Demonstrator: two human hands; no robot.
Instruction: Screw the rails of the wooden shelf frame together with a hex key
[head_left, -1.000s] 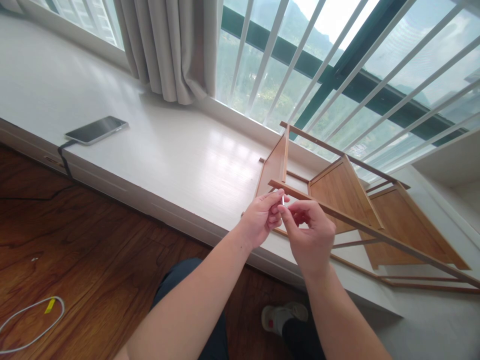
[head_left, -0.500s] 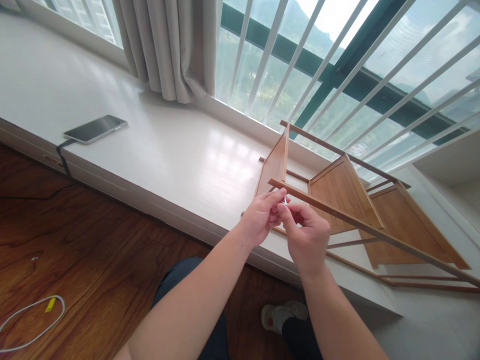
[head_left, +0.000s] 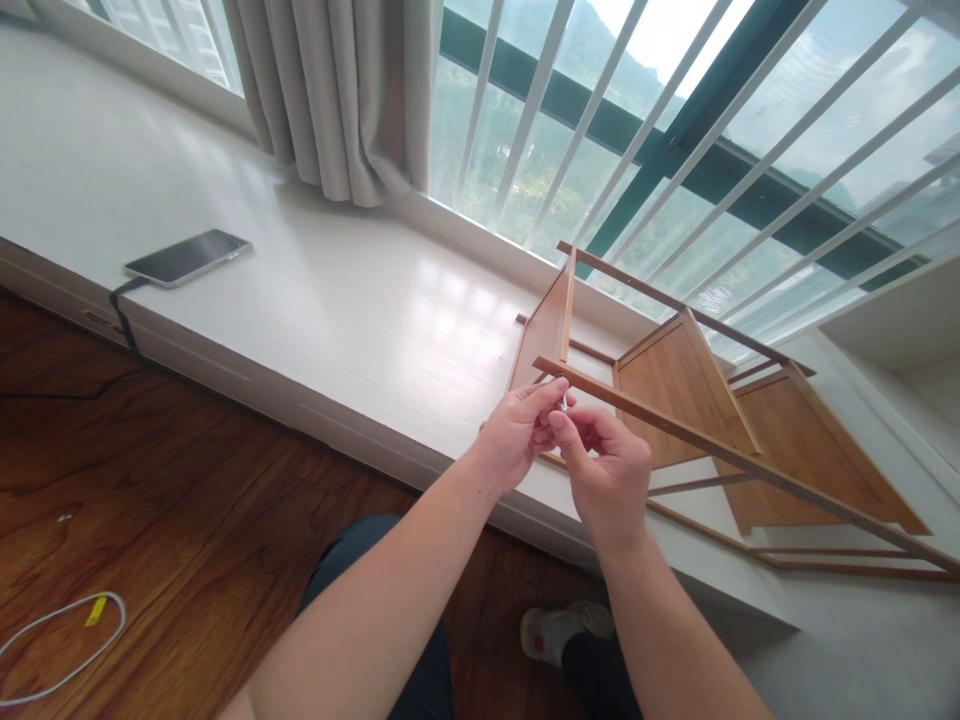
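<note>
My left hand (head_left: 517,425) and my right hand (head_left: 609,468) meet with their fingertips pinched together around a small silvery screw-like piece (head_left: 565,403). Most of that piece is hidden by the fingers, so its exact kind does not show. Just behind the fingertips is the end of a wooden rail (head_left: 667,422) of a brown shelf rack (head_left: 667,385). The rack lies on its side on the white window ledge, its shelf boards standing on edge. Whether the piece touches the rail I cannot tell.
A tablet-like device (head_left: 191,258) with a black cable lies on the white ledge (head_left: 360,320) to the left. A grey curtain (head_left: 330,100) hangs by the barred window. On the wooden floor lies a white cable loop (head_left: 120,625) with a yellow tag. My shoe (head_left: 541,635) is below.
The view has shifted very slightly. My fingers have moved a little around the small piece, showing slightly more of it; both hands remain by the rail end.
</note>
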